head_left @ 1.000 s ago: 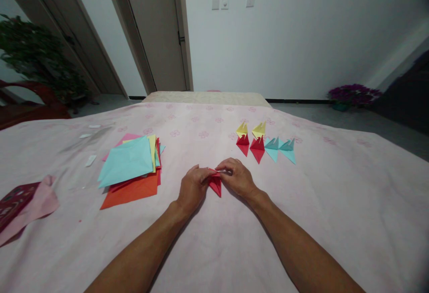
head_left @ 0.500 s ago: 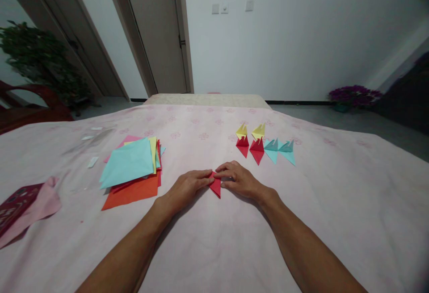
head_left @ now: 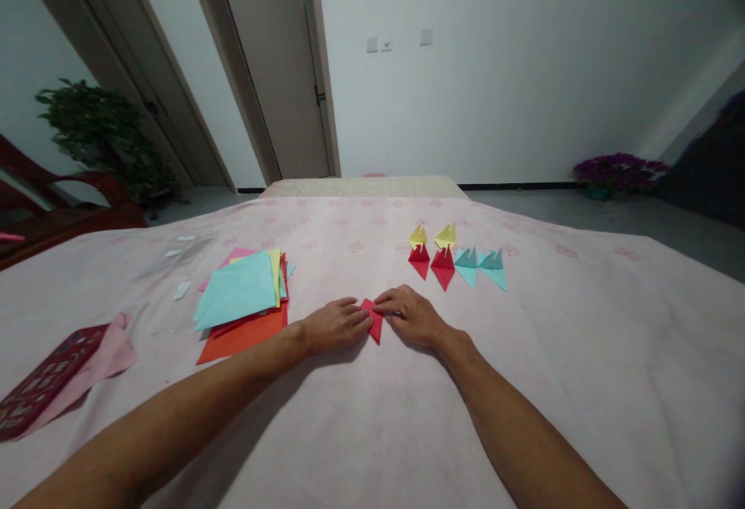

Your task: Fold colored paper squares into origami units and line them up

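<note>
A small piece of red folded paper point(head_left: 375, 327) lies on the pink cloth between my hands, its point toward me. My left hand point(head_left: 338, 324) presses on its left edge, fingers together and bent at the tips. From the right, my right hand point(head_left: 412, 316) pinches the upper right edge with thumb and forefinger, the other fingers curled. The fingertips hide part of the paper. Beyond my right hand stand finished folded birds: a red paper bird point(head_left: 443, 267), a yellow paper bird point(head_left: 446, 235) and a light blue paper bird point(head_left: 467, 265), each beside another of its colour.
Left of my hands lies a stack of coloured paper sheets point(head_left: 236, 290), light blue on top. Clear plastic wrapping point(head_left: 174, 307) is next to it. A dark red printed item point(head_left: 50, 373) rests on pink cloth at the far left. The patterned tablecloth point(head_left: 355, 431) covers the table.
My left hand has shifted, its forearm swinging lower and out to the left, and its fingers now lie at the paper's left edge. The view has tilted slightly upward.
</note>
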The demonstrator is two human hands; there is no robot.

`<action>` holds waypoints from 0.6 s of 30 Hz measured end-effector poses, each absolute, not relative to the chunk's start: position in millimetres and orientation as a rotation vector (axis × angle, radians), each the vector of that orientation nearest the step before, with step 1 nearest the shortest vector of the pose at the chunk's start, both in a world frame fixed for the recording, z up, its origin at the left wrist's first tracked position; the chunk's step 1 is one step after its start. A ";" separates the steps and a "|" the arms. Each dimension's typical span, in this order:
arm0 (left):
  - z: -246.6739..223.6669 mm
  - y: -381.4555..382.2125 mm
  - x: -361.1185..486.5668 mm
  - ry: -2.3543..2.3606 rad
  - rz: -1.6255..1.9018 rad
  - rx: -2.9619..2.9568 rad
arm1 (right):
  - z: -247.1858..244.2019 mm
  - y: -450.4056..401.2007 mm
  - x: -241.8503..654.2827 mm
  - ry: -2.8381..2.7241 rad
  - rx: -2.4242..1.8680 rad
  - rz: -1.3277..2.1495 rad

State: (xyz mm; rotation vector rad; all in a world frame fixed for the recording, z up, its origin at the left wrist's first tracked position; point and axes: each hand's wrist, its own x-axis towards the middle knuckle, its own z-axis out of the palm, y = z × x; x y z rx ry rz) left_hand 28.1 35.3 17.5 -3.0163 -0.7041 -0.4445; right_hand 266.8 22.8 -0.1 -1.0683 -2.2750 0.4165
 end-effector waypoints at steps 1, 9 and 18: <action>17.6 35.0 28.7 -0.665 -0.416 -3.049 | -1.3 23.1 267.5 -2.264 -1.078 0.431; 23.0 25.9 36.9 -1.460 -1.089 -2.922 | 0.1 21.6 262.7 -1.968 -1.018 0.620; 48.9 -7.2 71.1 -2.058 -2.515 -2.575 | 35.1 6.7 221.3 -1.362 -1.021 0.963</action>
